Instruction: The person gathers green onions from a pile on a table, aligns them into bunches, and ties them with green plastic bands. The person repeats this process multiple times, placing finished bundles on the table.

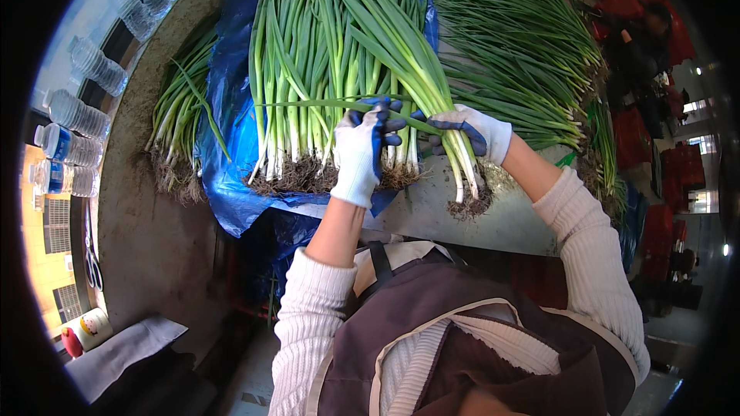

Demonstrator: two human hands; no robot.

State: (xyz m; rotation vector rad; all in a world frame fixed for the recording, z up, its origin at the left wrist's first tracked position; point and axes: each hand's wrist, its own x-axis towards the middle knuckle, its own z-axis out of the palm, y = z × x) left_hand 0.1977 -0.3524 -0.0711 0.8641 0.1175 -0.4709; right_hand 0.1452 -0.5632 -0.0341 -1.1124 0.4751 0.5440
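Observation:
My right hand [477, 132], in a white knit glove with dark blue palm coating, is closed around a small bunch of green onions [419, 63] near their white stems. Its brown roots hang over the bare metal tabletop [416, 225]. My left hand [361, 147], gloved alike, has its fingers bent around a long loose green onion leaf [312, 103], which runs across toward my right hand. Behind my left hand a thick row of green onions [306, 81] lies on blue plastic sheeting [231, 133], roots toward me. My left hand hides some of those stems and roots.
Thinner green onions [514, 52] are heaped to the right, and another bunch [182, 86] lies left of the sheeting. Clear plastic bottles [95, 66] line the window ledge, with scissors [92, 260] nearby. A person [647, 40] is at the far right among red objects.

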